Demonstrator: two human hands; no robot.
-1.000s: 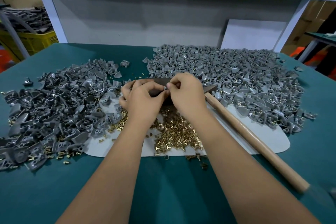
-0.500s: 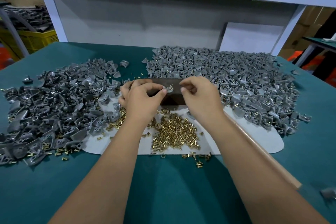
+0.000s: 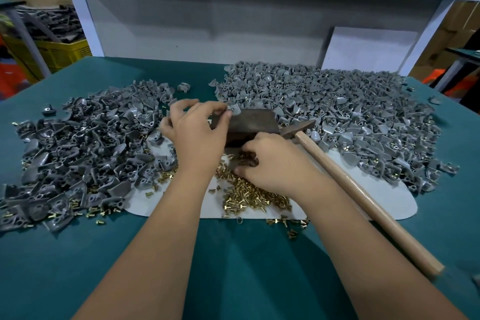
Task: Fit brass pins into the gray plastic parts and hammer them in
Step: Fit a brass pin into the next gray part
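Right hand (image 3: 272,161) now lowered from dark metal block (image 3: 249,123) to loose brass pins (image 3: 249,195) at 6 o'clock, fingers curled, picking next pin; left hand (image 3: 197,132) pinching small gray plastic part (image 3: 235,109).

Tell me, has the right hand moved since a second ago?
Yes. The right hand came off the dark block, toward the person, down onto the brass pins.

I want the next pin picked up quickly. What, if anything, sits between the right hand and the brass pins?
Nothing visible does: the right hand already rests on the pile of brass pins, fingertips among them.
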